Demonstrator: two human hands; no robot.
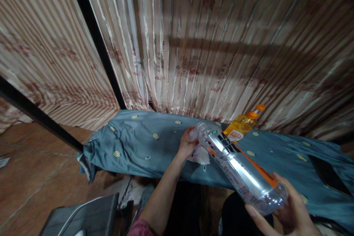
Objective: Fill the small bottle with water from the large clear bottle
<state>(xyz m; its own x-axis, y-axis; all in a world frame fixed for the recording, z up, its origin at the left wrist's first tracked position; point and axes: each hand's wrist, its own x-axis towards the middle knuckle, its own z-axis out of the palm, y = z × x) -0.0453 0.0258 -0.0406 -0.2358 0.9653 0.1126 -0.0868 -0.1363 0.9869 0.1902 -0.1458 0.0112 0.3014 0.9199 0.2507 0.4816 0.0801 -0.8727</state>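
Observation:
A large clear plastic bottle (pixel 235 166) with a silver, black and orange label is held tilted above the cloth-covered surface, its neck toward the upper left. My right hand (pixel 290 210) grips it round the base, thumb and fingers on either side. At the neck end, my left hand (pixel 188 143) is closed on the clear plastic there; its fingertips are partly hidden. Below the neck lies a white crumpled piece with pink marks (pixel 201 156), partly covered by the bottle. Behind the bottle, a pump bottle of yellow liquid (pixel 239 127) with an orange top leans to the right.
A blue-green cloth (pixel 163 158) with yellow prints covers the long low surface. A dark phone-like slab (pixel 330 175) lies on its right side. Black posts (pixel 95 37) and striped curtains (pixel 188 44) stand around it. A dark stool-like object (pixel 83 214) with a white cable is at lower left.

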